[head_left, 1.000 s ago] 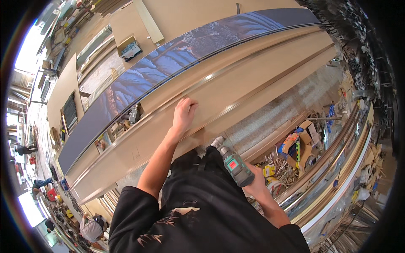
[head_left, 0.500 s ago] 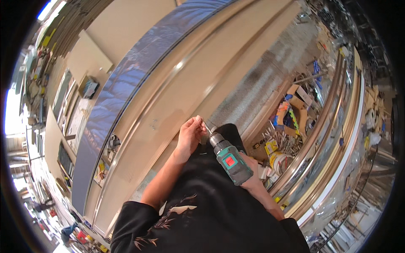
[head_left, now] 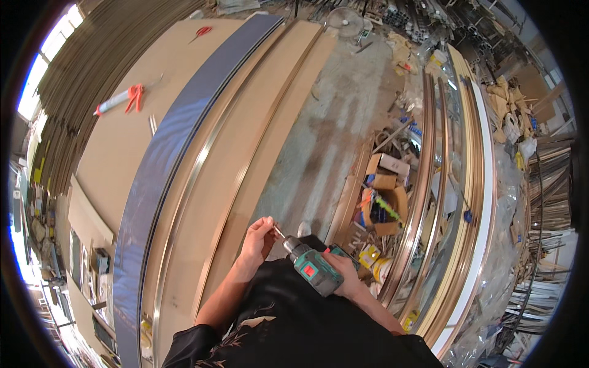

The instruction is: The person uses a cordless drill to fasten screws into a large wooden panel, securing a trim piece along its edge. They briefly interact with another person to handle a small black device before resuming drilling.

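Observation:
A green and black cordless drill (head_left: 316, 274) with a red patch on its body is gripped in my right hand (head_left: 346, 277), low in front of my body. Its chuck points up and to the left, with a thin metal bit (head_left: 280, 232) sticking out. My left hand (head_left: 257, 240) is closed in a pinch at the bit's tip. Whatever small piece lies between those fingertips is too small to make out. Just beyond and left of the hands stretches a long beige board (head_left: 251, 116) with shiny metal strips along it. A blue-grey glossy strip (head_left: 161, 144) runs beside these.
On the beige surface at the far left lie a caulking gun (head_left: 119, 100) and a red-handled tool (head_left: 202, 30). Right of me are a cardboard box (head_left: 384, 229) among clutter and long brown metal profiles (head_left: 418, 214). A fan (head_left: 345, 23) stands far ahead.
The view has swung, bringing the caulking gun, red-handled tool and fan into sight. Both hands and the drill sit lower and farther left in the picture, holding the same pose together.

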`<control>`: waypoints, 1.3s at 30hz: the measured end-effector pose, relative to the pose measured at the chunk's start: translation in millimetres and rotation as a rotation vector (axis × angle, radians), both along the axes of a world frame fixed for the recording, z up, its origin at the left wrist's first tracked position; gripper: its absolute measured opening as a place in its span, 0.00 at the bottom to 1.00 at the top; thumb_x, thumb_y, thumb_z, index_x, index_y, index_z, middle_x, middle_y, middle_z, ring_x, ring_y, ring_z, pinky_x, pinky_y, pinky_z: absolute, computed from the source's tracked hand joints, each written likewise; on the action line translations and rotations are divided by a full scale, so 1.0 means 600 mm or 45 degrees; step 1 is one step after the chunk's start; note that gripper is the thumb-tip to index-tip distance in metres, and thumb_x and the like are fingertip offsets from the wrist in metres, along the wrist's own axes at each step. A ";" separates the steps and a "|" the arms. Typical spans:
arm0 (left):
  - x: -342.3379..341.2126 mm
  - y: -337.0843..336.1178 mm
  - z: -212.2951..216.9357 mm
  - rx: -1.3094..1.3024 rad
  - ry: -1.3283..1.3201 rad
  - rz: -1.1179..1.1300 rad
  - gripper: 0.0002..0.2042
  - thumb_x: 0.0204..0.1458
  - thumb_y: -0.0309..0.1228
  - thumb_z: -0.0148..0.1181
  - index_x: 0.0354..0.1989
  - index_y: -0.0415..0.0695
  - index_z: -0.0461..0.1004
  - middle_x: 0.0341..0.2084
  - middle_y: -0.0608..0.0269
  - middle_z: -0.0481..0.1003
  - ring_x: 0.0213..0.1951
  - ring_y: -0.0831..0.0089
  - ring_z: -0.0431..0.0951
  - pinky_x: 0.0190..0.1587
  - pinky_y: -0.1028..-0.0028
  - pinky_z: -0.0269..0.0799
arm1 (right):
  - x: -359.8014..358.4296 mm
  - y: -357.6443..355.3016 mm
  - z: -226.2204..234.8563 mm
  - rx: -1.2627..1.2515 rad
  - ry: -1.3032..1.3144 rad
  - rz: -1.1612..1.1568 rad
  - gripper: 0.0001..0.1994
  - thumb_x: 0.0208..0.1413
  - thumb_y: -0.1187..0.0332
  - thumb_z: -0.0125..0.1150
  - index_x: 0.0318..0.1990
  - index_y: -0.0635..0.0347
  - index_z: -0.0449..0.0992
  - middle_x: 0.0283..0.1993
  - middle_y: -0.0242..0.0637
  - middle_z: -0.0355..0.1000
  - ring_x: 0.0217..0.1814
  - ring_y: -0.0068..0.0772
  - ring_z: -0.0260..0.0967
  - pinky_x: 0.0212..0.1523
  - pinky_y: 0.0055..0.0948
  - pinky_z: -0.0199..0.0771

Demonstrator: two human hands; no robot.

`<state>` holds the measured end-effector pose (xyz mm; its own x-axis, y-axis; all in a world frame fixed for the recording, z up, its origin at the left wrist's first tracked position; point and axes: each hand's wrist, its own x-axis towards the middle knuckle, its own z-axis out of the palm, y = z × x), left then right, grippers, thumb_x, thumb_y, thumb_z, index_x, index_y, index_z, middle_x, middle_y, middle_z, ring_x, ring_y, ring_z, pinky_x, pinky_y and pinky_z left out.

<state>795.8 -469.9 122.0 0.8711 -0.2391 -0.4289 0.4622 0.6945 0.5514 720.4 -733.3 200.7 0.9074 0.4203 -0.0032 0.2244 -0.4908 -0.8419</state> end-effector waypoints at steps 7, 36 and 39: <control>0.210 -0.122 0.021 0.058 -0.113 -0.063 0.09 0.66 0.31 0.62 0.32 0.45 0.75 0.30 0.65 0.78 0.33 0.75 0.76 0.41 0.72 0.74 | 0.223 -0.153 0.020 0.101 -0.078 0.090 0.27 0.48 0.66 0.73 0.57 0.66 0.76 0.48 0.47 0.79 0.44 0.52 0.80 0.46 0.39 0.80; 1.328 -0.228 -0.040 2.409 -0.508 0.629 0.17 0.52 0.39 0.73 0.44 0.43 0.79 0.40 0.59 0.78 0.46 0.56 0.76 0.52 0.58 0.70 | 1.391 -0.409 -0.024 0.034 -0.154 0.290 0.18 0.51 0.73 0.72 0.49 0.69 0.80 0.42 0.47 0.81 0.40 0.46 0.82 0.42 0.36 0.81; 1.393 -0.211 -0.056 2.679 -0.321 0.648 0.21 0.50 0.42 0.75 0.47 0.45 0.78 0.40 0.60 0.77 0.46 0.55 0.75 0.53 0.56 0.68 | 1.520 -0.443 -0.029 -0.031 -0.229 0.561 0.20 0.50 0.71 0.73 0.50 0.68 0.80 0.42 0.49 0.81 0.41 0.48 0.82 0.43 0.38 0.82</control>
<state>1631.9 -596.4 88.3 0.7544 0.5039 0.4206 0.3009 -0.8350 0.4606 1632.1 -999.4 183.1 0.6300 0.7669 0.1225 0.5564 -0.3357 -0.7601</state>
